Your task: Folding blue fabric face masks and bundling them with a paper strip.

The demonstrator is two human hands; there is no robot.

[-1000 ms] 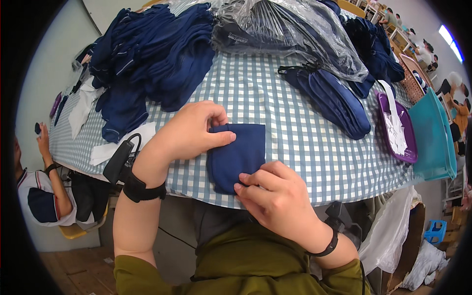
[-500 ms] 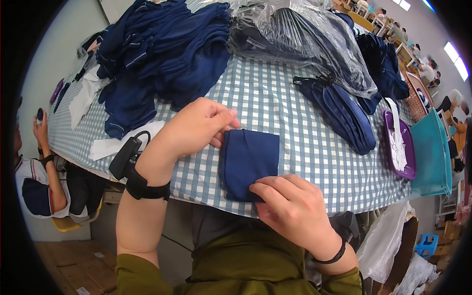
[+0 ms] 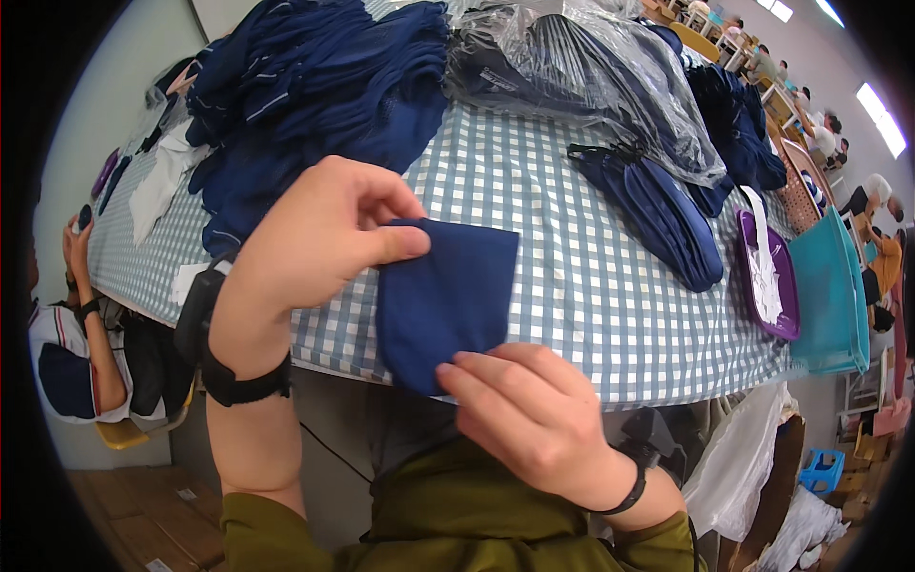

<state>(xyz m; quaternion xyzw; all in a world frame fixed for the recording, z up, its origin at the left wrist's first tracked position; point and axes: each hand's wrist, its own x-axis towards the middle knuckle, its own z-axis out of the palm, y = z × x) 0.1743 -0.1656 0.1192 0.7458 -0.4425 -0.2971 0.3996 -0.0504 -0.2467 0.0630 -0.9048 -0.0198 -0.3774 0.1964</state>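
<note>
A folded piece of navy-blue cloth (image 3: 448,286), squarish with a rounded lower left corner, is held between my hands above the near part of the checked tablecloth (image 3: 572,286). My left hand (image 3: 338,224) pinches its upper left corner, thumb on top and fingers behind. My right hand (image 3: 534,415) grips its lower edge between thumb and fingertips; the thumb is mostly hidden. The kind of garment or part is not clear. Beyond my left hand lies a big heap of navy garments (image 3: 324,95).
Clear plastic bags with dark cloth (image 3: 572,76) lie at the far middle. Nearer on the right are a navy bundle (image 3: 653,214), a purple tray (image 3: 786,296) with white strips and a teal basket (image 3: 829,296). A person (image 3: 81,367) sits at the left edge.
Both hands have shifted left with the cloth, and its upper edge has risen. My left thumb now presses on the cloth's upper left corner.
</note>
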